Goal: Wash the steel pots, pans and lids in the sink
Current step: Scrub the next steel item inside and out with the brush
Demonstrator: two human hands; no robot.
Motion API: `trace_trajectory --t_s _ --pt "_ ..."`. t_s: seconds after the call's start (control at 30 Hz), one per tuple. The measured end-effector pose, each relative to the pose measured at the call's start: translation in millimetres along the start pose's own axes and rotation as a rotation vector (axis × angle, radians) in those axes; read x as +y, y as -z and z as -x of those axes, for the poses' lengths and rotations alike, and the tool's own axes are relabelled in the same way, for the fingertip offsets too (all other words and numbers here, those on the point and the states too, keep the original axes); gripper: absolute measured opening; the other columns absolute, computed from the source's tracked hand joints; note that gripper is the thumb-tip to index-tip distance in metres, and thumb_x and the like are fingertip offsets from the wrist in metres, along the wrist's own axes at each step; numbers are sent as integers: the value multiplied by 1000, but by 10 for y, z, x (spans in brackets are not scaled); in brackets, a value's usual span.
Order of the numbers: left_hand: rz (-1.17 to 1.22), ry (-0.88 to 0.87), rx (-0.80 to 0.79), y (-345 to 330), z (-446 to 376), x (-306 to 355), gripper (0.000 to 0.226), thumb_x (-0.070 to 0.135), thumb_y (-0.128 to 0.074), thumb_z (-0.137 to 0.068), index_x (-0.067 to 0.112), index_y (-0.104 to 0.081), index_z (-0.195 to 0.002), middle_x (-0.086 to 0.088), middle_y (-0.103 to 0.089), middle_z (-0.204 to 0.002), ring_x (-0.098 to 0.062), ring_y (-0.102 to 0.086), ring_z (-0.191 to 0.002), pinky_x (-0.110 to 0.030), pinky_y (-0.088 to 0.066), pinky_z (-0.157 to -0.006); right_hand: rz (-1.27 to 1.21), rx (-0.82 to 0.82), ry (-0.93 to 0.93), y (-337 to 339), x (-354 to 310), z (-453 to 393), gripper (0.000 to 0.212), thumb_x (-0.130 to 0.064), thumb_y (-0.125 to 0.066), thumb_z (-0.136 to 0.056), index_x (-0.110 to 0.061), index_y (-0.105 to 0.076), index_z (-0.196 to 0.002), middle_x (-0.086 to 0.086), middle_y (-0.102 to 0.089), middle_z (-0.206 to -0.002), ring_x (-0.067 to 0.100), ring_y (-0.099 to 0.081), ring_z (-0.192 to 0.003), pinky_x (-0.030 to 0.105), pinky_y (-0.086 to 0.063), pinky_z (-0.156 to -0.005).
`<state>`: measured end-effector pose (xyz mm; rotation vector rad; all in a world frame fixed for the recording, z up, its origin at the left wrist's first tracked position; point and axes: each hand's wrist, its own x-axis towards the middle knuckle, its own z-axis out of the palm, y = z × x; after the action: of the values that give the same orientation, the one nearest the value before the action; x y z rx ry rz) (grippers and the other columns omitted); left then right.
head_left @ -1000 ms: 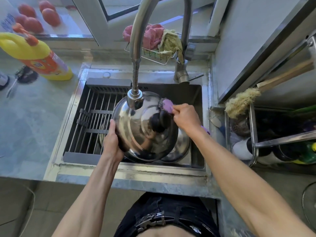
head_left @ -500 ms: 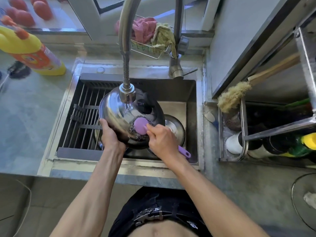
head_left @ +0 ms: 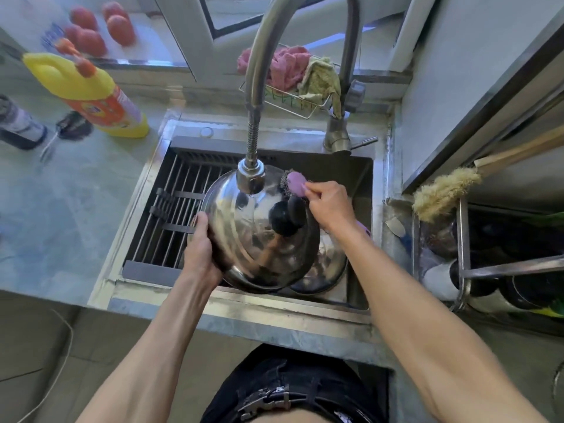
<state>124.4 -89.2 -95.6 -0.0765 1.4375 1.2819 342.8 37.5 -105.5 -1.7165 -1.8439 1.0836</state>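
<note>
A large domed steel lid [head_left: 244, 239] with a black knob [head_left: 285, 219] is held tilted over the sink [head_left: 360, 184], under the faucet head [head_left: 251, 178]. My left hand [head_left: 200, 248] grips its left rim. My right hand [head_left: 328, 206] holds a purple-handled steel-wool scrubber [head_left: 294, 183] against the lid's upper right edge, just beyond the knob. Another steel pot or lid [head_left: 326, 267] lies in the basin below, mostly hidden by the held lid.
A slatted rack [head_left: 171, 215] covers the sink's left half. A yellow detergent bottle [head_left: 88, 93] lies on the left counter. Cloths sit in a wire basket [head_left: 293, 102] behind the tap. A brush [head_left: 442, 190] and dish rack [head_left: 464, 248] stand at right.
My right hand swept the scrubber from the lid's lower front back up to its upper right edge. The lid stays tilted in my left hand.
</note>
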Motion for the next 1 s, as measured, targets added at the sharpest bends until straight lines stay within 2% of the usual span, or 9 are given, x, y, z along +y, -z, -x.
trace_trajectory --t_s 0.1,0.23,0.37,0.43,0.53,0.6,0.77,0.9,1.0 --pt "-27 -57 40 -91 28 6 67 63 -59 -93 5 -72 -123 -21 -72 -120 -36 -71 -111 -54 -55 -98 42 -114 109 33 -202 -164 26 -34 -58 -98 -27 -74 -117 -2 -73 -118 21 -65 -110 37 -53 -90" --pt "-73 -74 73 -91 -6 0 75 68 -68 -81 6 -72 -122 -20 -72 -120 -35 -71 -110 -56 -55 -97 17 -208 194 33 -255 -199 23 -31 -62 -95 -22 -76 -111 -3 -74 -114 15 -67 -107 38 -53 -93" --pt "-97 -69 15 -73 13 38 64 63 -58 -94 7 -72 -122 -18 -73 -120 -33 -71 -111 -52 -56 -96 31 -79 60 94 11 -200 25 -29 -58 -97 -17 -75 -111 5 -75 -108 21 -69 -102 42 -54 -90" --pt "-85 -64 3 -53 22 47 61 60 -50 -100 8 -71 -123 -15 -74 -118 -30 -72 -110 -48 -57 -92 62 -72 -13 92 211 -143 25 -29 -58 -98 -17 -76 -111 6 -75 -108 23 -69 -102 42 -55 -89" --pt "13 -56 43 -34 14 37 58 61 -47 -101 14 -68 -128 -14 -73 -122 -30 -71 -112 -50 -55 -97 57 -96 -93 -64 445 178 25 -28 -59 -96 -10 -76 -98 11 -76 -95 28 -71 -93 45 -56 -84" --pt "57 -73 98 -50 -9 31 57 62 -48 -100 16 -68 -127 -12 -74 -121 -28 -71 -110 -50 -55 -96 45 -100 -95 -221 519 484 24 -31 -58 -96 -15 -76 -99 8 -75 -91 26 -70 -87 45 -57 -80" --pt "-14 -116 231 -231 4 -32 51 65 -56 -95 17 -73 -105 -5 -79 -102 -19 -76 -91 -41 -61 -83 122 -114 120 -463 303 1032 26 -29 -52 -101 -17 -74 -107 8 -64 -77 29 -60 -73 42 -51 -66" --pt "-108 -167 235 -346 27 -95 50 62 -56 -97 15 -72 -95 -7 -78 -97 -24 -76 -91 -38 -60 -82 193 23 311 -379 -121 1075 25 -27 -50 -102 -17 -72 -106 3 -55 -68 29 -54 -59 33 -42 -51" --pt "-196 -173 208 -437 94 -164 49 60 -55 -98 14 -70 -88 -6 -76 -93 -23 -74 -91 -38 -60 -85 308 95 356 -264 -403 841 22 -21 -51 -97 -18 -70 -109 4 -56 -74 30 -57 -62 34 -42 -51"
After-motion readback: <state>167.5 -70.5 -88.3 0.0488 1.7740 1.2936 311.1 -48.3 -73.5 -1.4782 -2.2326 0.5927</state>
